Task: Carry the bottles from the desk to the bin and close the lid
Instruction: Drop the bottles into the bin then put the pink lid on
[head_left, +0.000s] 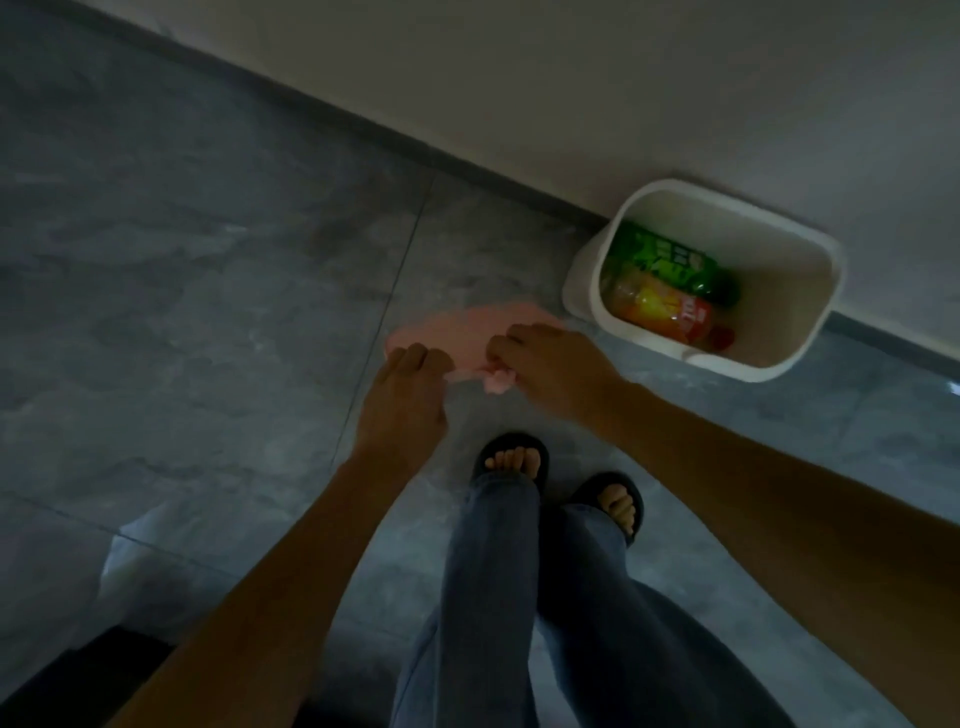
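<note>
A white bin (779, 358) stands open on the floor against the wall at the right. Inside it lie a green-labelled bottle (665, 260) and an orange-and-red bottle (660, 309). To the left of the bin, a flat pink lid (467, 330) is held low over the floor. My left hand (405, 395) grips its near left edge. My right hand (550, 364) grips the right side, close to a small pink knob. Both arms reach down and forward.
Grey floor tiles (182, 286) spread to the left. The pale wall (571, 93) with a dark skirting runs diagonally behind the bin. My feet in dark slippers (514, 457) stand just behind the lid. A dark object (78, 675) sits at the bottom left.
</note>
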